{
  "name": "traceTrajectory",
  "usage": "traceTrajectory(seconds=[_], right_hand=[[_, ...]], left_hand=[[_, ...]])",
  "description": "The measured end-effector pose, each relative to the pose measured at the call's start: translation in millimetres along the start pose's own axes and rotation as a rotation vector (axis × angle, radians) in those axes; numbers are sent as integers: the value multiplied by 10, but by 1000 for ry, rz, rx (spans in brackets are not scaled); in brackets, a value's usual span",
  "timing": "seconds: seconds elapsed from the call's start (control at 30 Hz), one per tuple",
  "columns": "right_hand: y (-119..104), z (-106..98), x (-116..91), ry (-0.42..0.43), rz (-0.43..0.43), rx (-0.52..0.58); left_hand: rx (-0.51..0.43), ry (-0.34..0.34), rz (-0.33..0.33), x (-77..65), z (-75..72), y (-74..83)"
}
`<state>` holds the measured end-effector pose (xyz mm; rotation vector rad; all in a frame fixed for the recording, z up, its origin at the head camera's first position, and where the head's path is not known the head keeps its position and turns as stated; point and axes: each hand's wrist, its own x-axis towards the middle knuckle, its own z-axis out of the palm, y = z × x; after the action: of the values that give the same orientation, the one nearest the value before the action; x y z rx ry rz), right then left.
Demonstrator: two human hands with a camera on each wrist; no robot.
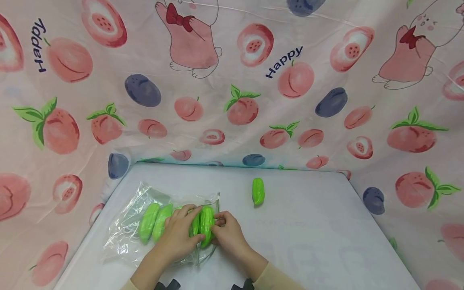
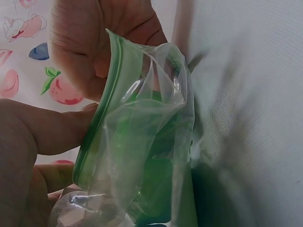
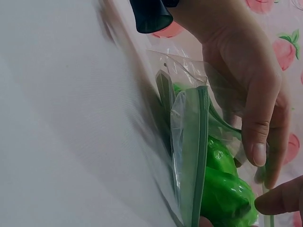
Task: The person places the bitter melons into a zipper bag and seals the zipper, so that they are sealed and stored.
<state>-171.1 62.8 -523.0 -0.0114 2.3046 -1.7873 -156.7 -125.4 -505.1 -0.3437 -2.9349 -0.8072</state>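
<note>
Fingers of our right hand (image 1: 232, 235) curled, hold unclear, just right of the green vegetable (image 1: 206, 224) lying along the mouth of the bag (image 1: 124, 226).

1 bag (image 1: 125, 237), 6 visible vegetables (image 1: 258, 191)

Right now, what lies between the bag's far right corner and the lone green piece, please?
In the head view, only bare white tabletop separates the bag from that piece.

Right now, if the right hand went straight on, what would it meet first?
Likely the green vegetable at the mouth of the clear bag; the right hand seems to touch the bag's edge, but depth is unclear.
</note>
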Motion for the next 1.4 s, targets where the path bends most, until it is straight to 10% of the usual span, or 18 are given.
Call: traceTrajectory(seconds=[0.43, 1.4], right_hand=[[22, 18, -3, 42, -20, 51], [49, 68, 31, -180, 5, 236]], left_hand=[[-7, -2, -5, -3, -22, 11], [-4, 5, 8, 2, -32, 1]])
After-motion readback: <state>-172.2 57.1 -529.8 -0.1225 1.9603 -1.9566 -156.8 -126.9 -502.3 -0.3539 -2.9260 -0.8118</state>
